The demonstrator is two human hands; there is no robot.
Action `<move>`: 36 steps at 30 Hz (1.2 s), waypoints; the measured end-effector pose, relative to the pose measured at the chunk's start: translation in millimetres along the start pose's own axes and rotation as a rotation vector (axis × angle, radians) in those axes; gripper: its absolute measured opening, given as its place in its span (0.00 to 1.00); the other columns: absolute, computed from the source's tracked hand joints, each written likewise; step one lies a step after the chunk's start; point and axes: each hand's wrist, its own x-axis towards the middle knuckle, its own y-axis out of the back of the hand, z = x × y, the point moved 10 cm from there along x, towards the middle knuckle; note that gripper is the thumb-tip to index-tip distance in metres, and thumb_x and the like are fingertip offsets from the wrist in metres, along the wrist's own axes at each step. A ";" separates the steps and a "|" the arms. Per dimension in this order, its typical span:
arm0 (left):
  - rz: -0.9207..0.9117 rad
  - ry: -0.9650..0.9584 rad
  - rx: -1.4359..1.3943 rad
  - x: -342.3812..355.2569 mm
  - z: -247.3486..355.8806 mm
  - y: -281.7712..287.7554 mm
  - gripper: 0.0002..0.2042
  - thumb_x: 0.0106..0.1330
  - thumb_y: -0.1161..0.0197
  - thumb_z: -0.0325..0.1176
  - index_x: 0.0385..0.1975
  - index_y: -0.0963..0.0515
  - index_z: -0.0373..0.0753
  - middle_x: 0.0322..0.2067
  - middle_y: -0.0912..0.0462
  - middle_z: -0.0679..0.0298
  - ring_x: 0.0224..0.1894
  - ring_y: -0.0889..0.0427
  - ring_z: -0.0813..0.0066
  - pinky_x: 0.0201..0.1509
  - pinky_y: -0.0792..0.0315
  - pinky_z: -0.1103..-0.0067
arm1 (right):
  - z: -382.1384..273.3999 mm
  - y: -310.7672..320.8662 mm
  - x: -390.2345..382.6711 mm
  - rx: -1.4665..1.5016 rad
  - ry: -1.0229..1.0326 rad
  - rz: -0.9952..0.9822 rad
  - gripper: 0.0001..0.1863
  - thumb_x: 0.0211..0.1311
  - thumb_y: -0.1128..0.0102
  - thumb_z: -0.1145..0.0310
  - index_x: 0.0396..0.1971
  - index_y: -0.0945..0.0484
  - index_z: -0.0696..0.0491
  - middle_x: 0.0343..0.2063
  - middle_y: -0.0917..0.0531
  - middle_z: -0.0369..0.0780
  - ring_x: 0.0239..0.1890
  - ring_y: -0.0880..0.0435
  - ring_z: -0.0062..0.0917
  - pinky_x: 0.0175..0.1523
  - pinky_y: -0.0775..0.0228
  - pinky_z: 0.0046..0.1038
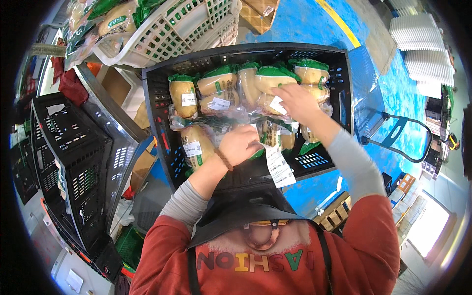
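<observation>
A black plastic crate (pixel 246 47) in front of me holds two rows of clear, green-topped bags of what look like potatoes. My left hand (pixel 238 146), with a beaded bracelet at its wrist, is closed on a strip of white printed labels (pixel 279 168) that hangs down over the crate's near side. My right hand (pixel 297 102) is over a bag (pixel 275 78) in the far row, fingertips closed at a white label (pixel 277 104) lying against it. Several other bags carry labels too, such as the far-left bag (pixel 186 91) and the near-left bag (pixel 194 137).
A white basket (pixel 172 37) of similar bags stands at the far left. Stacked black crates (pixel 73 162) fill the left side. On the right are a cart handle (pixel 405 135) and stacked white trays (pixel 420 37). A wooden pallet (pixel 255 14) lies beyond the crate on the blue floor.
</observation>
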 end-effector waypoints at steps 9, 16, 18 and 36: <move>-0.024 0.006 0.053 57.5 -29.4 -27.1 0.08 0.49 0.35 0.32 0.21 0.25 0.35 0.61 0.43 0.49 0.53 0.32 0.51 0.55 0.36 0.68 | 69.1 -32.1 -126.0 0.472 -1.029 0.392 0.16 0.52 0.39 0.66 0.39 0.24 0.58 0.36 0.22 0.48 0.41 0.23 0.39 0.46 0.31 0.33; 0.132 0.307 -0.230 65.0 -85.1 -36.4 0.07 0.49 0.37 0.31 0.26 0.21 0.36 0.63 0.46 0.49 0.60 0.37 0.51 0.61 0.41 0.71 | 101.2 -114.4 -133.7 0.648 -1.146 0.183 0.33 0.46 0.36 0.47 0.41 0.25 0.64 0.39 0.21 0.51 0.43 0.21 0.39 0.49 0.32 0.33; 0.083 0.323 -0.219 66.3 -102.1 -48.0 0.05 0.51 0.37 0.28 0.25 0.23 0.36 0.58 0.38 0.56 0.55 0.32 0.63 0.55 0.36 0.76 | 97.1 -112.7 -138.7 0.723 -1.211 0.141 0.30 0.47 0.36 0.49 0.39 0.24 0.62 0.37 0.20 0.50 0.41 0.20 0.39 0.47 0.30 0.32; 0.128 0.097 -0.078 11.6 3.4 34.3 0.05 0.47 0.39 0.24 0.26 0.21 0.36 0.44 0.24 0.60 0.50 0.30 0.62 0.52 0.35 0.73 | -35.1 -36.0 -117.4 1.511 -0.861 0.233 0.19 0.64 0.50 0.58 0.44 0.25 0.57 0.41 0.20 0.41 0.40 0.21 0.27 0.44 0.30 0.29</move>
